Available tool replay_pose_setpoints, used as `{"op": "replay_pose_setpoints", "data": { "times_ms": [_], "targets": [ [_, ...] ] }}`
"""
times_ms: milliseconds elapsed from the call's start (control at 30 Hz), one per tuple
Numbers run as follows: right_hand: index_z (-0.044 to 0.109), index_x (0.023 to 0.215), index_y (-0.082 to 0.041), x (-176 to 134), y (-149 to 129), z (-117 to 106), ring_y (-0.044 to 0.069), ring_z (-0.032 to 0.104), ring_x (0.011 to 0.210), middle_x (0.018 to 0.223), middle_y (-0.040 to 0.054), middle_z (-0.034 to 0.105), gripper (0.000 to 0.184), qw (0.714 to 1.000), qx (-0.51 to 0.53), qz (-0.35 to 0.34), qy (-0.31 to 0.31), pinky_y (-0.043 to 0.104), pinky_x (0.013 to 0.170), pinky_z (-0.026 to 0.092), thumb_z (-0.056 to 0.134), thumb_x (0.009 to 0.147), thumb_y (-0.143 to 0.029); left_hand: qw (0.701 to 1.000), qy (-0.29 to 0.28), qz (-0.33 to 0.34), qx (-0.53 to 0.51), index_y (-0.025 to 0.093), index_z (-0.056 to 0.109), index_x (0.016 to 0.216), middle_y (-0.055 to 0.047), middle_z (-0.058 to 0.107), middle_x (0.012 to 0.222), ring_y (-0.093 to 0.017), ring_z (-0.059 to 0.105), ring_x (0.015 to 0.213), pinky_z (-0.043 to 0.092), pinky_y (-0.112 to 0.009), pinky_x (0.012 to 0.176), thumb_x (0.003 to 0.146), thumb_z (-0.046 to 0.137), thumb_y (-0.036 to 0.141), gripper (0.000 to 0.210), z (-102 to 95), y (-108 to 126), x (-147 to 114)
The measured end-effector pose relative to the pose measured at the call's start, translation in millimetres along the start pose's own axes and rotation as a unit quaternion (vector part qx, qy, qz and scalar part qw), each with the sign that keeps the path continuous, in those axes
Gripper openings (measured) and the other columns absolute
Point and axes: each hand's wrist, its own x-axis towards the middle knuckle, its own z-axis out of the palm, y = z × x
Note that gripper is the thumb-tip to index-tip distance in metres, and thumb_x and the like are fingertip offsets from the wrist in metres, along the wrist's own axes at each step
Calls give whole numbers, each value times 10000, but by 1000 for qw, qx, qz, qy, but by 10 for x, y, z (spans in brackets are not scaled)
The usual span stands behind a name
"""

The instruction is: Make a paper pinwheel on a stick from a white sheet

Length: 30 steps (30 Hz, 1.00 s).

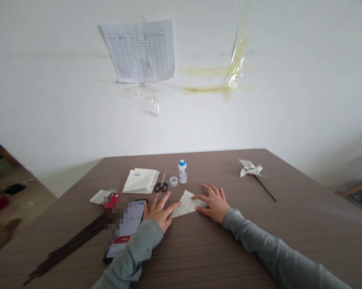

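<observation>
A triangular folded piece of printed paper (pixel 186 204) lies flat on the brown table between my hands. My left hand (pixel 159 212) has its fingers spread, with the thumb at the paper's left corner and the other fingers near the phone. From the other side, my right hand (pixel 212 202) rests with fingers apart, thumb and forefinger on the paper's right part. Just behind the paper stand a white glue bottle (pixel 183 172) with a blue cap and a small translucent cup or cap (pixel 173 182). Black-handled scissors (pixel 161 184) lie to their left.
A stack of paper sheets (pixel 140 180) lies at the back left. Nearer are a small red-and-white box (pixel 108 196), a phone (pixel 129 226) and a bundle of dark thin sticks (pixel 69 245). A paper pinwheel (pixel 251 169) on a stick lies at the right.
</observation>
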Motion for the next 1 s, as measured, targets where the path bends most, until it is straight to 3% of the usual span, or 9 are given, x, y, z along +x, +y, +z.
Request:
{"op": "replay_pose_setpoints", "data": {
  "times_ms": [367, 700, 1000],
  "targets": [
    [838, 1749, -567, 21, 44, 71, 543, 282, 2003, 2111, 56, 484, 545, 1000, 4, -14, 10, 960, 1570, 182, 822, 1204, -577, 998, -43, -20, 36, 599, 578, 1947, 41, 255, 2209, -514, 165, 2053, 255, -899, 1593, 1092, 665, 44, 1024, -12, -5, 102],
    [843, 1748, -528, -14, 38, 113, 529, 344, 1984, 2087, 87, 516, 546, 1000, -10, -9, 28, 942, 1578, 185, 831, 1202, -522, 999, -6, -24, 24, 540, 570, 1974, 0, 295, 2203, -484, 224, 2051, 281, -859, 1610, 1044, 622, -15, 1084, 9, -10, 158],
    [876, 1704, -472, -31, -19, 114, 502, 449, 1935, 2009, 126, 610, 521, 999, -3, -6, 45, 917, 1582, 248, 874, 1184, -490, 995, 74, 36, -52, 402, 768, 1872, -92, 545, 2102, -541, 421, 1979, 336, -900, 1590, 1202, 718, 264, 686, 179, 219, 247]
  ]
}}
